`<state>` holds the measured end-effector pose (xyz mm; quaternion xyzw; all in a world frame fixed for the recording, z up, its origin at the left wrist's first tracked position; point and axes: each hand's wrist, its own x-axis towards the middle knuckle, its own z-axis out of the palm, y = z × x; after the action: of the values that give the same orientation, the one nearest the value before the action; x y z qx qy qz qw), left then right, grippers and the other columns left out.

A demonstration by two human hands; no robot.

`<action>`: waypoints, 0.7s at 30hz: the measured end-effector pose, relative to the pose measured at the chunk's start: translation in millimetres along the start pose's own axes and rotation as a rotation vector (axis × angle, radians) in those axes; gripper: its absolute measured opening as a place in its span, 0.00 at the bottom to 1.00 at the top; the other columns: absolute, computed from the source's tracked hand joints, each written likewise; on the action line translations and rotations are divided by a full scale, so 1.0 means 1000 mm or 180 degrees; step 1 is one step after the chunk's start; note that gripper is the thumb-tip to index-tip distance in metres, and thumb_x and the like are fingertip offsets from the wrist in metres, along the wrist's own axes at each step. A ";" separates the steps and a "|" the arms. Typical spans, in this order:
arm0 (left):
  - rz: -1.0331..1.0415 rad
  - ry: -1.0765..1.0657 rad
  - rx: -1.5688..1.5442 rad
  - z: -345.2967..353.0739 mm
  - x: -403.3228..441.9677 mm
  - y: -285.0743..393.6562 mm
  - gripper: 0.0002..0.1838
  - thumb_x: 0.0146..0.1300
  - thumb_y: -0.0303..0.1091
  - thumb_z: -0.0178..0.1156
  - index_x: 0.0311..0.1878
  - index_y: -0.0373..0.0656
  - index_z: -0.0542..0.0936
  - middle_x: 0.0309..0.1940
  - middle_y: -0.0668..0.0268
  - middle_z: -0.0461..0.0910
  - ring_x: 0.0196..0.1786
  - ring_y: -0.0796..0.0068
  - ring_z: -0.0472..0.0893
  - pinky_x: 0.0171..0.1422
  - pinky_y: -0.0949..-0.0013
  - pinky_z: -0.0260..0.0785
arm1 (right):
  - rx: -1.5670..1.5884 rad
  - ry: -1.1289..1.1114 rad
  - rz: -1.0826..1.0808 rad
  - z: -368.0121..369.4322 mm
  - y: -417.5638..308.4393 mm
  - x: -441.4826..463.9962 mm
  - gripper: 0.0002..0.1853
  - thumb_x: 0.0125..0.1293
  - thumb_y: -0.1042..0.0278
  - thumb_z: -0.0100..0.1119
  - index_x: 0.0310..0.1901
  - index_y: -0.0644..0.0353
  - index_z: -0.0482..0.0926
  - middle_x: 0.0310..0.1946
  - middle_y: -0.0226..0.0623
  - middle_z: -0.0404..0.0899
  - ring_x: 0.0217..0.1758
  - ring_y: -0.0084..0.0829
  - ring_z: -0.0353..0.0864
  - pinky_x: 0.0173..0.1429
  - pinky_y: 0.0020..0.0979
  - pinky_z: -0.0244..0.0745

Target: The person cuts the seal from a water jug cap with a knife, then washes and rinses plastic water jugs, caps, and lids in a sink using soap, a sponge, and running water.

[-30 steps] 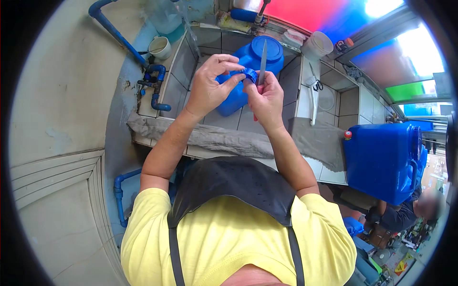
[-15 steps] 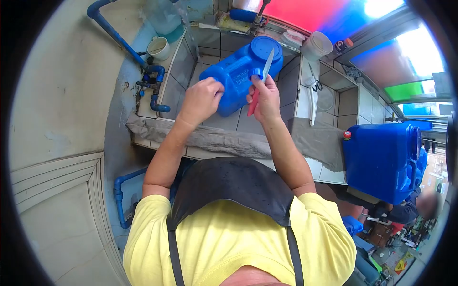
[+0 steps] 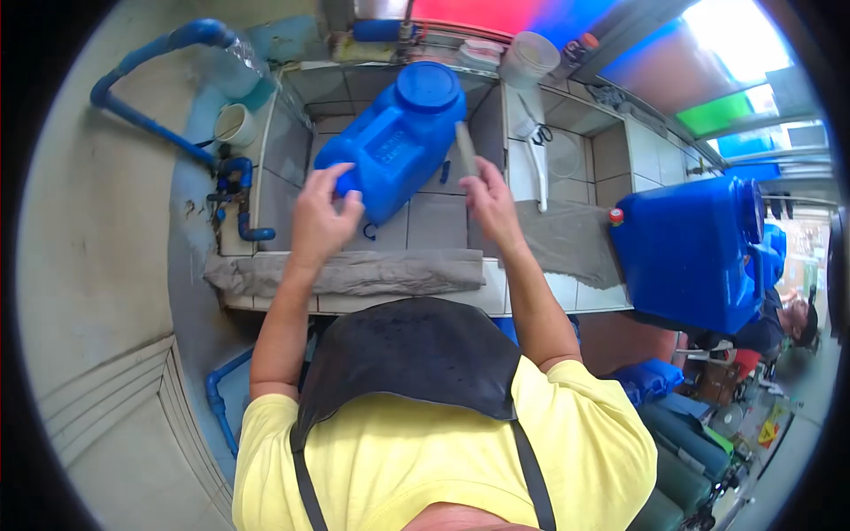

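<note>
A blue plastic jug (image 3: 390, 146) lies tilted in the tiled sink (image 3: 438, 221), its big round lid (image 3: 428, 86) toward the back. My left hand (image 3: 320, 221) is at the jug's near left end, thumb and fingers on either side of a small blue cap (image 3: 348, 182). Held in my right hand (image 3: 489, 205) is a knife (image 3: 466, 150), its blade blurred and pointing up beside the jug; the handle is hidden by my fingers. A small dark blue ring piece (image 3: 370, 232) and a blue strip (image 3: 444, 171) are on the sink floor.
A grey cloth (image 3: 381, 272) runs along the sink's front edge. Scissors (image 3: 542, 134) and a white-handled tool (image 3: 537, 168) lie on the right ledge. Another blue jug (image 3: 686, 252) stands at right, with a person (image 3: 779, 323) beyond. Blue pipes (image 3: 235, 186) line the left wall.
The view has shifted. My right hand has lowered away from the jug with the knife, and the small blue piece by its fingers is gone from there. The left hand's thumb has spread.
</note>
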<state>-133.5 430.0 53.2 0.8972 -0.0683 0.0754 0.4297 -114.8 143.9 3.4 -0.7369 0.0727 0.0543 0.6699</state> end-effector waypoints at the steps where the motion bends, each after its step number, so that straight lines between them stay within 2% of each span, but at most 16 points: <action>1: -0.0217 0.0294 0.0194 0.000 0.002 -0.009 0.21 0.61 0.37 0.65 0.57 0.40 0.78 0.44 0.54 0.82 0.41 0.60 0.84 0.46 0.62 0.76 | -0.1225 0.0529 -0.0862 -0.022 0.017 0.008 0.23 0.69 0.71 0.55 0.65 0.60 0.71 0.38 0.37 0.78 0.33 0.28 0.78 0.31 0.31 0.73; 2: -0.0451 0.0598 0.0399 0.000 0.003 -0.020 0.21 0.61 0.39 0.65 0.55 0.39 0.79 0.41 0.54 0.83 0.37 0.59 0.84 0.43 0.60 0.76 | -0.2456 0.1028 -0.1713 -0.039 0.027 0.011 0.24 0.68 0.73 0.54 0.65 0.59 0.71 0.41 0.41 0.78 0.36 0.35 0.80 0.35 0.37 0.77; 3: -0.0770 0.0423 0.0772 -0.004 0.005 -0.029 0.21 0.64 0.43 0.64 0.53 0.36 0.79 0.33 0.55 0.84 0.34 0.58 0.84 0.41 0.58 0.75 | -0.3054 0.1327 -0.1565 -0.045 0.015 0.004 0.25 0.63 0.78 0.52 0.63 0.55 0.74 0.48 0.42 0.75 0.42 0.46 0.79 0.43 0.46 0.78; 4: -0.0781 0.0432 0.0781 -0.001 0.007 -0.034 0.21 0.64 0.43 0.64 0.53 0.36 0.79 0.33 0.55 0.84 0.34 0.58 0.84 0.41 0.58 0.75 | -0.3045 0.1313 -0.1571 -0.052 0.018 0.006 0.25 0.63 0.78 0.52 0.63 0.55 0.74 0.48 0.42 0.75 0.42 0.46 0.79 0.43 0.46 0.78; 6: -0.0959 0.0152 0.0129 0.005 0.008 -0.050 0.21 0.67 0.47 0.64 0.52 0.38 0.81 0.30 0.55 0.85 0.34 0.61 0.85 0.39 0.61 0.74 | -0.3914 0.1627 -0.0765 -0.064 0.032 0.011 0.23 0.60 0.77 0.54 0.59 0.51 0.78 0.47 0.38 0.75 0.44 0.45 0.79 0.42 0.46 0.79; 7: -0.0947 0.0186 0.0238 0.011 0.009 -0.051 0.24 0.68 0.51 0.62 0.50 0.36 0.81 0.31 0.53 0.84 0.34 0.57 0.85 0.40 0.59 0.74 | -0.3895 0.1567 -0.0806 -0.067 0.038 0.014 0.23 0.60 0.77 0.54 0.59 0.51 0.78 0.47 0.38 0.75 0.44 0.45 0.79 0.42 0.46 0.79; 9: -0.0945 0.0267 0.0384 0.019 0.009 -0.049 0.25 0.69 0.53 0.60 0.50 0.35 0.81 0.32 0.52 0.84 0.35 0.54 0.84 0.41 0.58 0.74 | -0.4375 0.1675 -0.0810 -0.068 0.050 0.018 0.17 0.59 0.75 0.55 0.51 0.53 0.78 0.44 0.38 0.74 0.46 0.44 0.78 0.43 0.44 0.80; 10: -0.0974 0.0379 0.0360 0.023 0.011 -0.050 0.25 0.70 0.53 0.58 0.50 0.36 0.80 0.35 0.49 0.84 0.39 0.50 0.85 0.44 0.56 0.74 | -0.4424 0.1747 -0.0760 -0.066 0.053 0.021 0.12 0.58 0.73 0.56 0.44 0.54 0.79 0.43 0.37 0.73 0.46 0.43 0.78 0.45 0.43 0.79; 11: -0.1020 0.0416 0.0391 0.026 0.013 -0.054 0.25 0.70 0.53 0.58 0.50 0.36 0.80 0.35 0.49 0.84 0.39 0.50 0.85 0.44 0.56 0.74 | -0.4403 0.1688 -0.0794 -0.065 0.056 0.024 0.12 0.58 0.73 0.56 0.44 0.54 0.79 0.43 0.37 0.73 0.46 0.43 0.78 0.45 0.43 0.79; 13: -0.0559 0.0671 0.0684 0.029 0.022 -0.056 0.24 0.71 0.51 0.57 0.51 0.37 0.80 0.39 0.47 0.84 0.44 0.46 0.84 0.48 0.53 0.74 | -0.4993 0.1610 -0.0537 -0.059 0.055 0.028 0.10 0.56 0.72 0.58 0.42 0.55 0.80 0.41 0.39 0.73 0.47 0.42 0.77 0.49 0.43 0.77; 14: -0.0679 0.0516 0.0779 0.027 0.028 -0.055 0.22 0.71 0.50 0.56 0.52 0.38 0.79 0.43 0.46 0.84 0.47 0.44 0.83 0.50 0.51 0.74 | -0.4982 0.1578 -0.0574 -0.055 0.052 0.030 0.10 0.56 0.72 0.58 0.42 0.55 0.80 0.41 0.39 0.73 0.47 0.42 0.77 0.49 0.43 0.77; 17: -0.0535 0.0357 0.0964 0.019 0.050 -0.071 0.20 0.68 0.48 0.59 0.51 0.40 0.80 0.44 0.49 0.82 0.48 0.47 0.82 0.51 0.53 0.74 | -0.4970 0.1427 -0.0791 -0.046 0.036 0.043 0.13 0.57 0.68 0.63 0.45 0.56 0.81 0.45 0.42 0.75 0.50 0.43 0.77 0.55 0.44 0.74; 19: -0.0300 0.0288 0.0873 0.011 0.071 -0.086 0.18 0.66 0.44 0.62 0.52 0.42 0.80 0.44 0.51 0.81 0.47 0.49 0.82 0.52 0.54 0.74 | -0.3453 0.1096 -0.1898 -0.034 0.027 0.064 0.25 0.57 0.58 0.71 0.55 0.56 0.81 0.54 0.47 0.76 0.55 0.48 0.77 0.58 0.44 0.74; 21: 0.0117 0.0083 0.0668 -0.002 0.099 -0.107 0.18 0.61 0.36 0.66 0.55 0.46 0.79 0.42 0.55 0.77 0.46 0.53 0.80 0.53 0.57 0.74 | -0.2821 0.0746 -0.1629 -0.021 0.015 0.090 0.42 0.51 0.47 0.78 0.64 0.62 0.73 0.61 0.55 0.73 0.63 0.49 0.74 0.67 0.42 0.71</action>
<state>-17.1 491.8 -7.9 0.9348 -0.0708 0.1018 0.3328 -29.5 118.6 -25.1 -0.9449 -0.0651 -0.1684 0.2731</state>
